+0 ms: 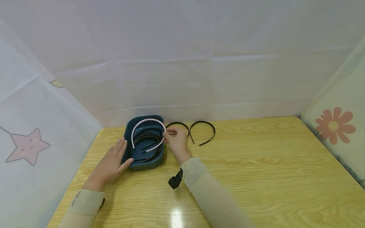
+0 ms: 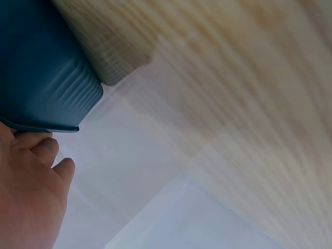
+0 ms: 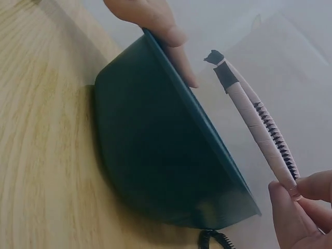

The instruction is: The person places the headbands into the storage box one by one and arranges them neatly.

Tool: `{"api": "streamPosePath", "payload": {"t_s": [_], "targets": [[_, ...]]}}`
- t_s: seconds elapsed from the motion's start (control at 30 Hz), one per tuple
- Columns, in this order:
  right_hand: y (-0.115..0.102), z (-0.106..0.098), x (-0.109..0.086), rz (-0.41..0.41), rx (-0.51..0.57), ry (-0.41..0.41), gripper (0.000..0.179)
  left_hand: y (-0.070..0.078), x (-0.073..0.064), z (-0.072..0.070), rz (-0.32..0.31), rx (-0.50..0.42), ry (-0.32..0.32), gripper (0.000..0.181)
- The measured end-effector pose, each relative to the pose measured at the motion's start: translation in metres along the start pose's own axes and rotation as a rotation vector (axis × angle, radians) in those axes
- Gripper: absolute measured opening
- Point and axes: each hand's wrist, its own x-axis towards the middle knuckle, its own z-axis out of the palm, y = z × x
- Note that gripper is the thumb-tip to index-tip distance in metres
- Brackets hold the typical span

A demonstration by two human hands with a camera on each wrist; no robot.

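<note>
A pale pink headband (image 1: 149, 120) with dark tips is held above a dark blue basin (image 1: 144, 165). My right hand (image 1: 177, 141) pinches it by one side between thumb and fingers; the right wrist view shows small dark teeth along the inside of the headband (image 3: 259, 135). Several black headbands (image 1: 146, 135) lie inside the basin. Against the basin's left rim rests my left hand (image 1: 111, 161), its fingers fairly straight and its thumb by the near corner. In the left wrist view the left hand (image 2: 33, 181) touches the rim of the basin (image 2: 46, 67).
Two black headbands lie on the wooden table (image 1: 256, 164) right of the basin: one (image 1: 182, 123) partly behind my right hand, the other (image 1: 214, 129) farther right. A white cloth wall (image 1: 228, 79) stands behind the table, with printed cloth at both sides.
</note>
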Motion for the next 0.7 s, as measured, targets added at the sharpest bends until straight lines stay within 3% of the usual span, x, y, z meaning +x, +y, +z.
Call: {"api": "streamPosePath", "payload": {"t_s": [0.37, 0.7], "targets": [[0.008, 0.015, -0.001, -0.048, -0.119, 0.015, 0.019, 0.000, -0.002, 0.001, -0.002, 0.001, -0.008, 0.081], [0.004, 0.015, -0.005, -0.113, -0.251, 0.026, 0.018, -0.001, -0.001, 0.002, 0.003, 0.009, -0.002, 0.080]]}}
